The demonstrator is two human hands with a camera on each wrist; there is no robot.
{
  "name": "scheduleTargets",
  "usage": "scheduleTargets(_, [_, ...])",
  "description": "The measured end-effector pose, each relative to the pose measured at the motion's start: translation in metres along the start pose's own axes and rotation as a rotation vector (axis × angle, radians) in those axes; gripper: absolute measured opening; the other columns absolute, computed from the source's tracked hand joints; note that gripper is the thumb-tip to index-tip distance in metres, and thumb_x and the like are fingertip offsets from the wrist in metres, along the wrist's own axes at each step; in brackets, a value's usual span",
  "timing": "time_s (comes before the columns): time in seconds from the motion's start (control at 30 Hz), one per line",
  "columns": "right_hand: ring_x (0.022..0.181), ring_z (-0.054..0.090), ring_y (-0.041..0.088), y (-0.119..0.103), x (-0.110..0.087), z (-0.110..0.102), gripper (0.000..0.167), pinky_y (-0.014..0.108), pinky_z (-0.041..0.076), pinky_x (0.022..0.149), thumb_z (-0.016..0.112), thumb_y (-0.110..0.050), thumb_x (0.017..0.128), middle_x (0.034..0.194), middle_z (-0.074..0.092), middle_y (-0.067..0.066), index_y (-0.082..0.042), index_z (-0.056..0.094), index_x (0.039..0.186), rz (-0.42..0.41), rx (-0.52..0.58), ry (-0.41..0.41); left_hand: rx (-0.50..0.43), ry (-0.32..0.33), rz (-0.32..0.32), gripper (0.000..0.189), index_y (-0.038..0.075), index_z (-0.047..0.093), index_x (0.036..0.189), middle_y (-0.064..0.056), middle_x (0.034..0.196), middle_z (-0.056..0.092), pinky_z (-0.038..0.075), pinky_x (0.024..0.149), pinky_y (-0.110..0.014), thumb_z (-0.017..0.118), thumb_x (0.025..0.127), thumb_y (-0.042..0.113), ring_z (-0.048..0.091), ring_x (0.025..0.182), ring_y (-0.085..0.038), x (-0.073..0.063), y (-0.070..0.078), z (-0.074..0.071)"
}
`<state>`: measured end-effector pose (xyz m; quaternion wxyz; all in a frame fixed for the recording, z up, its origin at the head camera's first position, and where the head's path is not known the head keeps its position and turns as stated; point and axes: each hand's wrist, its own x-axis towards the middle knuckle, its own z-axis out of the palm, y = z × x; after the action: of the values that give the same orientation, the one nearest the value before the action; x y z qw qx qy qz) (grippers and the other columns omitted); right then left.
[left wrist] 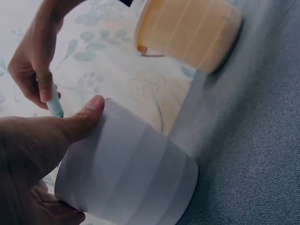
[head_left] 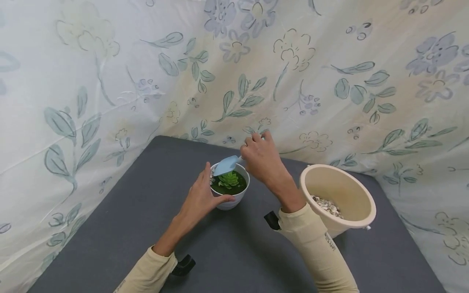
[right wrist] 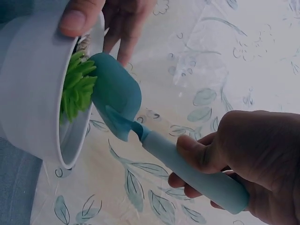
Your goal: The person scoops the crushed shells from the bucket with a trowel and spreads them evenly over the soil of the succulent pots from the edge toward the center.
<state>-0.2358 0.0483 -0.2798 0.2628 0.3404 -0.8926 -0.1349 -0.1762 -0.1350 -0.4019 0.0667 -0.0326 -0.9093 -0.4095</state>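
Observation:
A white flower pot (head_left: 231, 202) stands on the dark table, holding a green succulent (head_left: 229, 180) on a mossy green surface, with pebbles at its left inner edge. My left hand (head_left: 200, 194) grips the pot from the left, thumb along the near rim and fingers around the far side. In my right hand (head_left: 261, 156) is a small light-blue hand trowel (right wrist: 187, 176), its handle wrapped by the fingers. The trowel's blade (head_left: 226, 165) tilts down over the pot's far left rim, beside the succulent. In the right wrist view the blade overlaps the leaves.
To the right stands a cream bucket (head_left: 360, 221) with pebbles (head_left: 327, 206) in its bottom, close to my right forearm. Behind the grey table (head_left: 146, 211) hangs a floral sheet (head_left: 234, 73), which also borders both sides.

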Motion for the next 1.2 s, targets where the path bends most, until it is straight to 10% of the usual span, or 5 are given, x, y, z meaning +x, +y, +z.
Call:
scheduleTargets(0.33, [0.089, 0.061, 0.027, 0.005, -0.01, 0.002, 0.012, 0.048, 0.048, 0.094, 0.078, -0.02, 0.095, 0.088, 0.072, 0.006, -0.011, 0.079, 0.088, 0.014, -0.004, 0.045, 0.095, 0.074, 0.05, 0.136, 0.0, 0.012, 0.167, -0.029, 0.154, 0.039, 0.048, 0.109, -0.059, 0.091, 0.073, 0.058, 0.043, 0.136, -0.045, -0.001, 0.007, 0.011])
scheduleTargets(0.67, [0.095, 0.061, 0.03, 0.024, -0.04, -0.01, 0.011, 0.054, 0.047, 0.1, 0.074, -0.011, 0.096, 0.094, 0.069, 0.009, -0.005, 0.079, 0.104, 0.126, 0.129, 0.121, 0.019, -0.227, 0.139, 0.146, 0.007, -0.007, 0.168, -0.027, 0.172, 0.016, 0.035, 0.118, -0.072, 0.093, 0.073, 0.053, 0.019, 0.159, -0.051, 0.027, -0.017, -0.032])
scheduleTargets(0.83, [0.096, 0.062, 0.031, 0.04, -0.068, -0.016, 0.013, 0.055, 0.046, 0.098, 0.073, -0.01, 0.097, 0.097, 0.073, 0.01, -0.005, 0.078, 0.107, 0.191, 0.183, 0.187, -0.041, -0.326, 0.213, 0.137, 0.004, 0.0, 0.168, -0.024, 0.172, 0.026, 0.041, 0.116, -0.065, 0.092, 0.076, 0.048, 0.038, 0.154, -0.046, 0.035, -0.029, -0.035])
scheduleTargets(1.2, [0.094, 0.064, 0.036, 0.093, -0.14, -0.022, 0.013, 0.059, 0.044, 0.09, 0.077, -0.005, 0.091, 0.095, 0.075, 0.015, 0.002, 0.073, 0.102, 0.301, 0.168, 0.325, 0.048, -0.085, 0.018, 0.13, 0.005, 0.015, 0.168, -0.023, 0.167, 0.036, 0.049, 0.108, -0.062, 0.091, 0.076, 0.055, 0.05, 0.144, -0.047, 0.0, 0.0, -0.013])
